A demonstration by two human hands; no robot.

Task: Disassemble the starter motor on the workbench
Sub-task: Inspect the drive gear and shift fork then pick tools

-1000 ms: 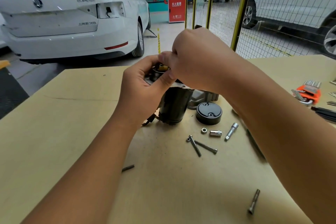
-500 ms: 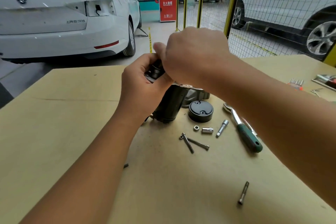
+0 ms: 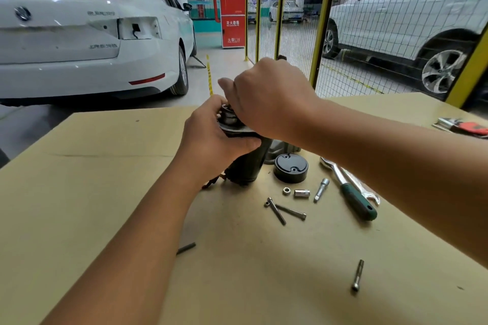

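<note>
Left hand (image 3: 211, 137): my fingers and thumb are wrapped round the upper part of the starter motor (image 3: 245, 163), whose dark body stands tilted on the workbench (image 3: 79, 192). Right hand (image 3: 266, 95): over the motor's top end, knuckles toward me, fingers curled down out of sight; whether they pinch anything I cannot tell. Motor top: only a sliver of a metal ring shows between my hands. Base: reddish wires, partly hidden by my left wrist.

Loose on the bench, right of the motor:
- black round cap (image 3: 291, 168), just beside the body
- grey housing piece (image 3: 280, 149), mostly hidden behind my right forearm
- nut (image 3: 286, 190), small socket (image 3: 301, 193), extension bit (image 3: 320, 189)
- two long bolts (image 3: 284, 210), touching near their heads
- ratchet with green handle (image 3: 351, 192); flat wrench (image 3: 365, 191) beside it, upper end covered by my arm
- single bolt (image 3: 357, 278) nearer me
- dark pin (image 3: 186, 248), partly behind my left forearm
- orange tool holder (image 3: 467, 126), cut off at the right edge.
</note>
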